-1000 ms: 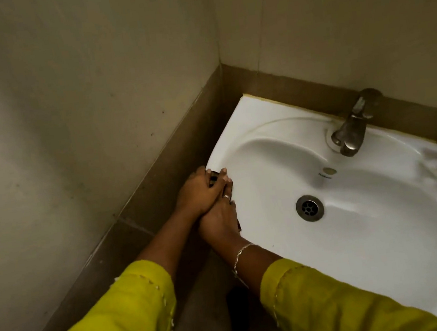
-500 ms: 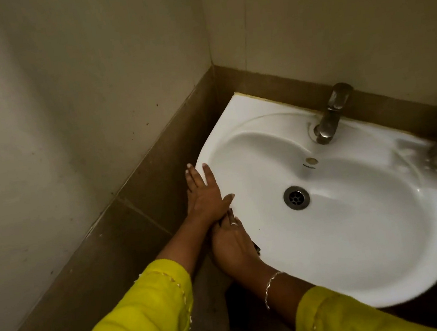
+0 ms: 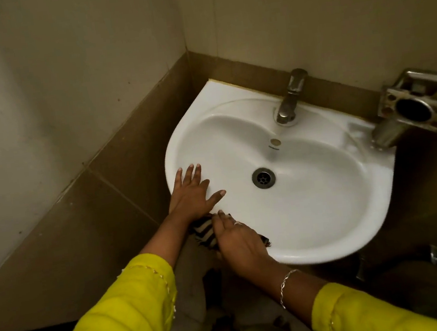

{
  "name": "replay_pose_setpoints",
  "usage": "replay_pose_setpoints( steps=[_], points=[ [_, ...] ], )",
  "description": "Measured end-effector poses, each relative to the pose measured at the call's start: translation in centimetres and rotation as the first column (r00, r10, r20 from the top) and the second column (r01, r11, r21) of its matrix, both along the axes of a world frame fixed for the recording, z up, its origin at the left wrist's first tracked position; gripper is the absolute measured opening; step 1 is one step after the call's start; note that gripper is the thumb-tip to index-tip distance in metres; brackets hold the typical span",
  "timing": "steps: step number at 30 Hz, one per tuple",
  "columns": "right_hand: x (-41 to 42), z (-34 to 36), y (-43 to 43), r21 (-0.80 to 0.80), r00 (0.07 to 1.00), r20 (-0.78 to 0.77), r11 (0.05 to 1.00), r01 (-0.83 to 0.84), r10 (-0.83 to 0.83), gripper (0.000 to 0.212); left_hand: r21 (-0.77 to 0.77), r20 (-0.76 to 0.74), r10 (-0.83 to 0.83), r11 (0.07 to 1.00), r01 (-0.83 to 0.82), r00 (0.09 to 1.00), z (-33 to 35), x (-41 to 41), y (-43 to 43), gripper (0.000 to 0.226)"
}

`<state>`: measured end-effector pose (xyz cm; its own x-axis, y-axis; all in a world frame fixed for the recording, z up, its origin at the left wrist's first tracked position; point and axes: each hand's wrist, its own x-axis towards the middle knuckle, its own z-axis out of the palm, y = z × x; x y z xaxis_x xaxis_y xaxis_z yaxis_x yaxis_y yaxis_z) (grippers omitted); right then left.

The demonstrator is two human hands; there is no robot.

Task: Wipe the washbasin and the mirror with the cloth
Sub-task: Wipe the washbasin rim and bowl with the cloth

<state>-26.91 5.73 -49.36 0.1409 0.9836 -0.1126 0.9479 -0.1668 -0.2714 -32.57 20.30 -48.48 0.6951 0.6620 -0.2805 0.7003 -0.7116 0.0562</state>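
One cloth (image 3: 204,231) under right hand (image 3: 239,242) on washbasin (image 3: 233,93) rim; left hand (image 3: 192,193) flat.

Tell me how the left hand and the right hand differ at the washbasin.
The left hand lies flat on the washbasin rim, fingers spread; the right hand presses the striped cloth. The right hand wears a ring; the left shows none. Both rest on the rim's near left side.

My left hand (image 3: 192,193) lies on the washbasin (image 3: 332,247)'s left rim; just before it, the cloth (image 3: 205,231) lies under my right hand (image 3: 239,242).
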Motion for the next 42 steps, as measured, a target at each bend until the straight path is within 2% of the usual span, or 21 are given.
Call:
replay_pose_setpoints(
  steps=[3,7,13,16,21,28,33,35,36,38,39,40,42],
  points=[
    [1.0,-0.3,-1.7,0.032,0.993,0.11,0.998,-0.054,0.05,0.073,0.006,0.024,0.011,1.0,-0.011,1.0,-0.3,0.5,-1.9,0.093],
    [2.8,-0.1,-4.4,0.072,0.969,0.219,0.989,-0.128,0.109,0.06,-0.031,0.078,0.089,0.996,-0.087,0.993,-0.1,0.9,-2.3,0.102],
    [7.0,-1.1,-8.9,0.2,0.926,0.335,0.947,-0.251,0.175,0.072,0.098,0.042,0.081,0.992,-0.085,0.996,-0.7,1.0,-2.6,0.108],
    [10.0,-1.4,-11.1,0.226,0.908,0.359,0.924,-0.308,0.215,0.054,0.139,0.031,0.07,0.988,-0.074,0.997,-1.0,1.0,-2.7,0.107],
    [16.0,-0.8,-13.3,0.188,0.881,0.342,0.895,-0.405,0.327,0.039,0.151,0.03,0.062,0.986,-0.066,0.998,-1.3,0.9,-2.7,0.106],
    [22.1,0.8,-13.6,-0.004,0.805,0.283,0.84,-0.543,0.522,0.047,0.147,0.054,0.059,0.987,-0.066,0.997,-1.4,0.9,-2.6,0.104],
    [23.6,1.5,-13.7,-0.155,0.804,0.302,0.859,-0.488,0.512,0.057,0.146,0.06,0.067,0.986,-0.075,0.996,-1.3,1.0,-2.7,0.103],
    [22.6,1.8,-14.5,-0.124,0.836,0.316,0.893,-0.432,0.449,0.068,0.143,0.069,0.07,0.987,-0.079,0.995,-1.3,0.9,-2.7,0.102],
    [21.6,2.0,-14.9,-0.041,0.889,0.285,0.931,-0.362,0.358,0.07,0.142,0.078,0.069,0.987,-0.08,0.995,-1.3,0.9,-2.7,0.102],
    [18.5,2.5,-15.9,0.193,0.993,0.116,0.981,-0.011,-0.011,0.06,0.142,0.099,0.072,0.986,-0.085,0.993,-1.3,0.8,-2.7,0.1],
    [16.6,2.4,-16.1,0.277,0.973,0.002,0.935,0.223,-0.232,0.054,0.139,0.106,0.076,0.986,-0.09,0.991,-1.3,0.8,-2.7,0.1],
    [15.0,2.2,-15.9,0.306,0.902,-0.082,0.85,0.428,-0.424,0.054,0.138,0.11,0.077,0.986,-0.092,0.991,-1.4,0.8,-2.7,0.099],
    [12.5,1.5,-15.1,0.236,0.747,-0.148,0.711,0.663,-0.648,0.062,0.139,0.117,0.071,0.986,-0.087,0.991,-1.6,0.8,-2.6,0.097]
  ],
)
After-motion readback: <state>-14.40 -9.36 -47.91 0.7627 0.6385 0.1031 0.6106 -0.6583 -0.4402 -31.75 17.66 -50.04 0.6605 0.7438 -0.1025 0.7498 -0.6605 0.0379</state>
